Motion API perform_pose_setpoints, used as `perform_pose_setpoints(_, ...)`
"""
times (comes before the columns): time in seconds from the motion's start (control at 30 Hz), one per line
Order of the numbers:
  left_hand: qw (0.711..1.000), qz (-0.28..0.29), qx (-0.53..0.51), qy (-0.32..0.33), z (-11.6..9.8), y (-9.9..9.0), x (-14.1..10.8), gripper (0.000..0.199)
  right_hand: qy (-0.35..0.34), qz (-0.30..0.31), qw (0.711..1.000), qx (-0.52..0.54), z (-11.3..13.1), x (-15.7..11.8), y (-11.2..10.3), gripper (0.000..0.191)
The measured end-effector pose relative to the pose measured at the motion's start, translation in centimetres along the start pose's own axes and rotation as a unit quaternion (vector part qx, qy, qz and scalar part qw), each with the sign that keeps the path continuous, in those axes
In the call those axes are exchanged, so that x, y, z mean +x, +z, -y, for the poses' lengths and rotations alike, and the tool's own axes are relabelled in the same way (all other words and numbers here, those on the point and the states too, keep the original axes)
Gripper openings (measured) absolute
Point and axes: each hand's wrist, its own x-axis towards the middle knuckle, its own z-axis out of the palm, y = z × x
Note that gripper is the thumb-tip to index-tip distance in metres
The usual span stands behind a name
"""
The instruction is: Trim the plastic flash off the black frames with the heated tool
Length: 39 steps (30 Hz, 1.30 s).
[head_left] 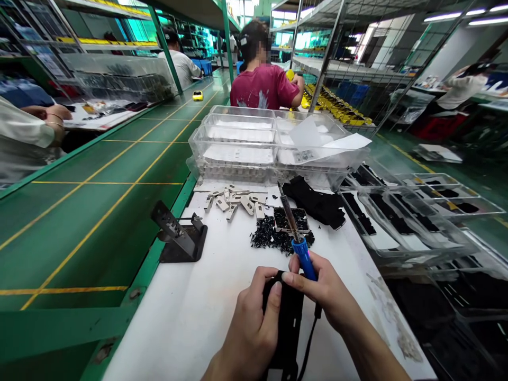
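Long factory room, and a green conveyor belt [99, 211] runs beside a white table [159, 328]. A person in a red shirt [260, 87] works beyond the table's far end.

Head view, as I read it from afar: my left hand [254, 323] has its grip closed round a black part [291, 317], thumb across its face, steadying it close to the body. My right hand [317, 291] pinches a soldering iron [304, 259] by the blue handle, tip angled away, likely to keep the hot end clear of the fingers. Its cord [311, 338] drops past the black part.

An iron stand [178, 233] sits at the table's left edge, seemingly placed for a quick reach. Ahead lie pale metal clips [234, 201] and black scraps [273, 235] beside a small tray [291, 219]. Stacked clear trays [238, 143] stand beyond; more trays with black parts [397, 222] line the right.
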Motion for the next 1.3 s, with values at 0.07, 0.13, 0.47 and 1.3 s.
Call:
perform_pose_setpoints(0.07,1.0,0.0,0.0,0.003,-0.1,0.1,0.0,0.021,-0.001,0.006,1.0,-0.002,-0.2,0.0,-0.1,0.042)
perform_pose_setpoints(0.13,1.0,0.006,-0.001,0.003,-0.2,0.1,0.1,0.021,-0.011,0.002,1.0,-0.005,-0.6,0.0,-0.1,0.04)
perform_pose_setpoints(0.47,1.0,0.016,-0.005,0.013,0.2,0.2,-0.3,0.02,-0.014,-0.036,0.999,-0.022,-0.9,-0.9,0.5,0.039)
perform_pose_setpoints(1.3,0.988,-0.002,0.081,0.133,-1.4,-0.2,-1.7,0.027,-0.142,0.03,0.976,0.163,-3.6,-1.0,0.9,0.025)
